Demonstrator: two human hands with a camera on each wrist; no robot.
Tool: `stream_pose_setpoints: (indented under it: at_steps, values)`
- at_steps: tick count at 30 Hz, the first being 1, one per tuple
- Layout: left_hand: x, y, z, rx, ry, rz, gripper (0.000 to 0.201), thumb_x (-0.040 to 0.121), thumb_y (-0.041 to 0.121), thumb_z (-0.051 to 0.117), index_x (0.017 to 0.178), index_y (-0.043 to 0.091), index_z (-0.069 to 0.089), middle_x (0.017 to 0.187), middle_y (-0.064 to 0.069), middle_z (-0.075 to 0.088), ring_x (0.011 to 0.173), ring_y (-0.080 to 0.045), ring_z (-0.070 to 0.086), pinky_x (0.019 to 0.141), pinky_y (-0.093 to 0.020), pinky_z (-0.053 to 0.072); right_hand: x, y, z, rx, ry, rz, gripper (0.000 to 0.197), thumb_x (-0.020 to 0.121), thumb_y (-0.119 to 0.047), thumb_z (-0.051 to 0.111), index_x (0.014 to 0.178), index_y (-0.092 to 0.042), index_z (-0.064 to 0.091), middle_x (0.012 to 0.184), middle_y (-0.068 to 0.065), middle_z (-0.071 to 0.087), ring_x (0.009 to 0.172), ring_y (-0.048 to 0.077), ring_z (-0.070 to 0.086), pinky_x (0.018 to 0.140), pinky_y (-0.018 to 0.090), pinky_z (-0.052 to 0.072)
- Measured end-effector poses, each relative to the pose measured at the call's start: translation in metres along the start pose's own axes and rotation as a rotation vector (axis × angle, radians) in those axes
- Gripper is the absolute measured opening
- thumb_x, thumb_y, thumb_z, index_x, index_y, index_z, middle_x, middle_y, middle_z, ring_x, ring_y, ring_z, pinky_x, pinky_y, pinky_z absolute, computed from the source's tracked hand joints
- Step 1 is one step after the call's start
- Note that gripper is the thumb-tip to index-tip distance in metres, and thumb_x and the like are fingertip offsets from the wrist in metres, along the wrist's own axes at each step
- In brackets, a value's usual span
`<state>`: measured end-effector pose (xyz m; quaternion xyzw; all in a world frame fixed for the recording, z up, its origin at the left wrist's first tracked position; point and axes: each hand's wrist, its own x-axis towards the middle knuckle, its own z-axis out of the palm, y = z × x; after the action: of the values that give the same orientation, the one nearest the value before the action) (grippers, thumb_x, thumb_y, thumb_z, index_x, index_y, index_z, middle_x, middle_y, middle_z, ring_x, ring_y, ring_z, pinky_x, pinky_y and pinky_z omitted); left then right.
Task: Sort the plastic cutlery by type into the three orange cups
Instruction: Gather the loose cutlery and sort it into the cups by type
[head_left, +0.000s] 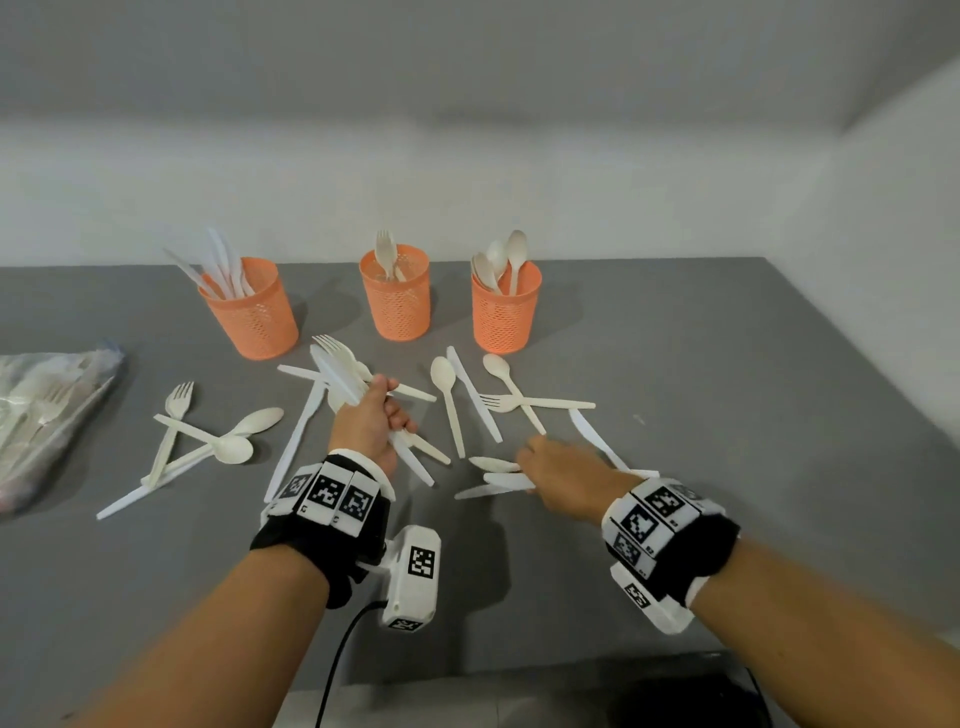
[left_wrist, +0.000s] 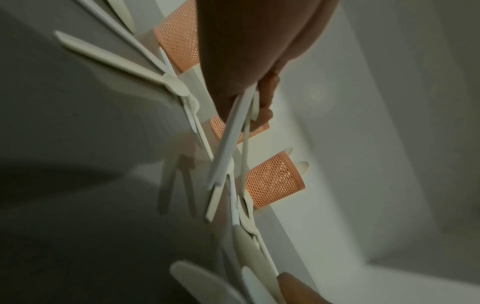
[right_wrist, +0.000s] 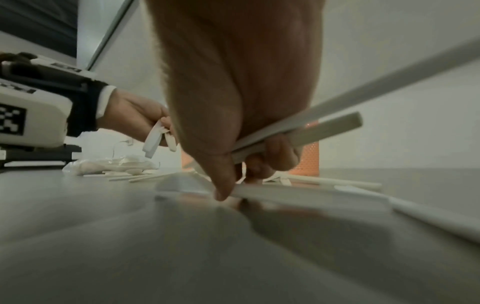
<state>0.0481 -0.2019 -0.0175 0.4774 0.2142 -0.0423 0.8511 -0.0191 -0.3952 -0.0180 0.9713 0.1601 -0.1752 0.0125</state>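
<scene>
Three orange mesh cups stand in a row across the middle of the head view, on a grey table (head_left: 727, 364). The left cup (head_left: 252, 312) holds knives, the middle cup (head_left: 396, 296) forks, and the right cup (head_left: 505, 312) spoons.

Loose white and cream cutlery lies scattered in front of the cups: a fork (head_left: 176, 410) and two spoons (head_left: 244, 439) at centre left, and a crossed heap of spoon, knife and fork (head_left: 498, 400) at centre right.

The left hand (head_left: 371, 423), just left of centre, is curled round a bundle of cutlery (head_left: 340, 371) with a fork and knives fanning toward the upper left; the left wrist view shows the handles (left_wrist: 233, 133) sticking out below the closed fingers.

The right hand (head_left: 563, 480), right of centre, is low at the table with several pieces (head_left: 498, 475) jutting from under it to the left. From the right wrist view, its fingers (right_wrist: 270, 158) are curled round two handles (right_wrist: 324, 127) while the thumb (right_wrist: 223, 181) presses down on a knife (right_wrist: 298, 193) lying flat on the table.

At the left edge lies a clear plastic bag (head_left: 47, 415) holding more cutlery (no print on it can be read).

Both wrists wear black bands with white blocks of square black-and-white code markers (head_left: 330, 493); tiny characters under the markers are too small to read.
</scene>
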Motion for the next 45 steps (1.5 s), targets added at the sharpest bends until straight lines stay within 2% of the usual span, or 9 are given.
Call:
stream_pose_setpoints:
  at_steps: [7, 12, 19, 22, 26, 29, 31, 37, 45]
  values:
    - [-0.009, -0.005, 0.000, 0.138, -0.119, -0.032, 0.026, 0.093, 0.024, 0.053, 0.070, 0.011, 0.050, 0.035, 0.009, 0.030, 0.029, -0.005, 0.028, 0.037, -0.016, 0.034, -0.004, -0.001, -0.018, 0.481, 0.139, 0.174, 0.022, 0.098, -0.019, 0.037, 0.111, -0.005, 0.047, 0.104, 0.016, 0.060, 0.095, 0.033, 0.059, 0.086, 0.043, 0.047]
    - [-0.030, -0.015, 0.008, 0.397, -0.424, -0.067, 0.029, 0.082, 0.038, 0.065, 0.076, 0.010, 0.058, 0.049, 0.000, 0.051, 0.049, -0.015, 0.042, 0.053, -0.026, 0.034, 0.012, -0.055, -0.048, 0.862, 0.232, 0.189, 0.018, 0.099, -0.014, 0.032, 0.109, -0.006, 0.045, 0.065, 0.001, 0.047, 0.051, 0.014, 0.049, 0.050, 0.022, 0.044]
    - [-0.008, -0.006, 0.001, 0.325, -0.289, -0.100, 0.026, 0.082, 0.032, 0.066, 0.094, 0.009, 0.065, 0.092, -0.012, 0.071, 0.080, -0.021, 0.069, 0.074, -0.033, 0.055, 0.025, -0.087, -0.064, 1.072, 0.219, 0.035, 0.040, 0.088, 0.003, 0.046, 0.128, -0.004, 0.042, 0.120, 0.015, 0.058, 0.115, 0.024, 0.054, 0.094, 0.028, 0.044]
    - [-0.002, -0.002, -0.001, 0.318, -0.251, -0.073, 0.032, 0.082, 0.034, 0.066, 0.095, 0.005, 0.065, 0.092, -0.016, 0.069, 0.077, -0.025, 0.068, 0.069, -0.031, 0.055, 0.029, -0.087, -0.061, 1.164, 0.226, 0.051, 0.028, 0.090, 0.002, 0.048, 0.116, -0.007, 0.051, 0.102, 0.008, 0.061, 0.094, 0.012, 0.057, 0.080, 0.014, 0.043]
    - [0.002, -0.001, 0.002, 0.324, -0.238, -0.064, 0.032, 0.085, 0.038, 0.062, 0.089, 0.006, 0.065, 0.082, -0.011, 0.067, 0.069, -0.021, 0.063, 0.068, -0.030, 0.052, 0.041, -0.089, -0.057, 0.936, 0.278, 0.096, 0.021, 0.091, -0.004, 0.047, 0.072, -0.012, 0.050, 0.071, -0.009, 0.034, 0.061, 0.003, 0.037, 0.053, 0.013, 0.032]
    - [0.008, 0.007, 0.003, 0.232, -0.258, -0.104, 0.028, 0.090, 0.034, 0.056, 0.076, 0.011, 0.061, 0.072, -0.004, 0.067, 0.057, -0.015, 0.065, 0.058, -0.027, 0.056, 0.041, -0.080, -0.062, 0.865, 0.262, 0.000, 0.030, 0.088, -0.001, 0.050, 0.061, -0.012, 0.058, 0.060, -0.012, 0.048, 0.056, 0.007, 0.042, 0.054, 0.013, 0.032]
    - [0.012, 0.013, 0.002, 0.136, -0.265, -0.118, 0.029, 0.092, 0.031, 0.053, 0.072, 0.011, 0.054, 0.054, 0.001, 0.061, 0.045, -0.012, 0.060, 0.051, -0.027, 0.055, 0.037, -0.053, -0.061, 0.849, 0.270, 0.110, 0.022, 0.087, -0.003, 0.053, 0.077, -0.012, 0.071, 0.079, -0.006, 0.070, 0.072, 0.015, 0.059, 0.069, 0.019, 0.042]
    - [0.030, 0.023, -0.016, 0.097, -0.262, -0.058, 0.035, 0.092, 0.034, 0.052, 0.064, 0.016, 0.044, 0.039, 0.008, 0.040, 0.034, -0.005, 0.040, 0.043, -0.020, 0.043, -0.003, 0.035, -0.024, 0.239, 0.029, 0.767, 0.027, 0.091, -0.011, 0.048, 0.115, -0.003, 0.056, 0.117, 0.014, 0.061, 0.111, 0.032, 0.058, 0.087, 0.035, 0.047]
    - [0.038, 0.030, -0.030, 0.123, -0.231, -0.050, 0.027, 0.090, 0.035, 0.056, 0.071, 0.018, 0.047, 0.039, 0.010, 0.039, 0.034, -0.004, 0.038, 0.042, -0.019, 0.040, -0.016, 0.040, 0.008, 0.133, -0.084, 0.597, 0.028, 0.092, -0.009, 0.041, 0.117, -0.006, 0.053, 0.124, 0.014, 0.055, 0.116, 0.031, 0.052, 0.096, 0.037, 0.042]
